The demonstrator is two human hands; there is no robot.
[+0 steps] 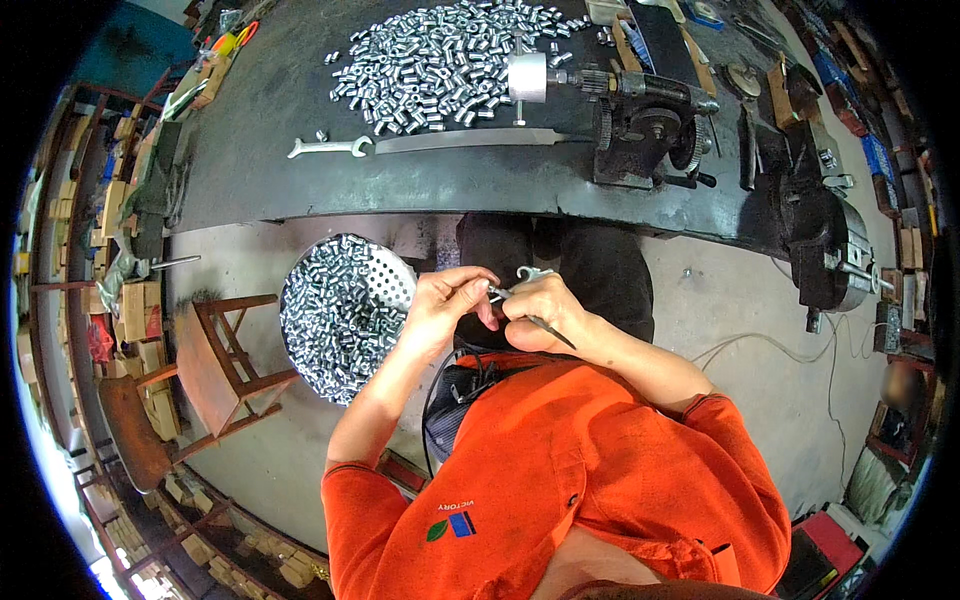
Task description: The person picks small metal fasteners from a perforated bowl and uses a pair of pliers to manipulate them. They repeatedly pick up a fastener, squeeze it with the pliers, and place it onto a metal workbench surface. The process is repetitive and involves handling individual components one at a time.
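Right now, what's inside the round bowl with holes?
Small silvery metal pieces are in the bowl. Some holes show at one side; the bottom under the pile is hidden.

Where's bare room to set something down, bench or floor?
Bench: left of the pile and wrench, right of the clutter on its left edge. Floor: between the legs and the chuck, one small bit aside. Crowded: around the crank machine and the bench's right end. Basin mostly full; only its perforated right side shows.
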